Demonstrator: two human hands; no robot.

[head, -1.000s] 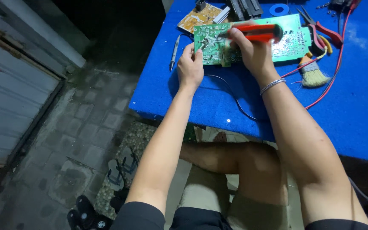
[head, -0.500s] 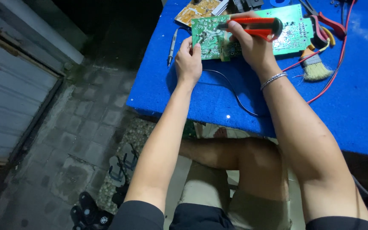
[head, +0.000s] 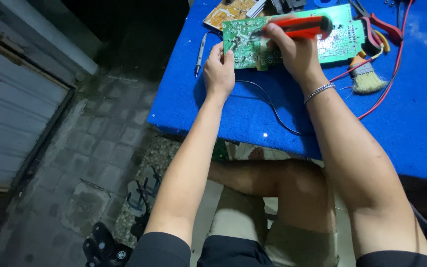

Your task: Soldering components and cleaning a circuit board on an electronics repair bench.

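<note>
A green circuit board [head: 339, 42] lies on the blue table [head: 243, 113]. My left hand [head: 219, 69] grips the board's near left corner and steadies it. My right hand [head: 295, 52] is closed around a red-handled soldering iron [head: 302, 27], whose dark tip rests on the left part of the board. A silver bracelet [head: 318, 91] circles my right wrist. A thin black cord [head: 268, 101] runs from under my hands toward the table's near edge.
A second, tan circuit board [head: 228, 11] lies behind the green one. A pen-like tool [head: 199, 52] sits left of my left hand. A small brush [head: 364, 76], red-handled pliers [head: 384, 22] and red wires [head: 391, 84] lie to the right. Sandals [head: 141, 190] rest on the tiled floor.
The view has shifted slightly. Both hands stay on the board, and the soldering iron tip has moved a little to the left across it.
</note>
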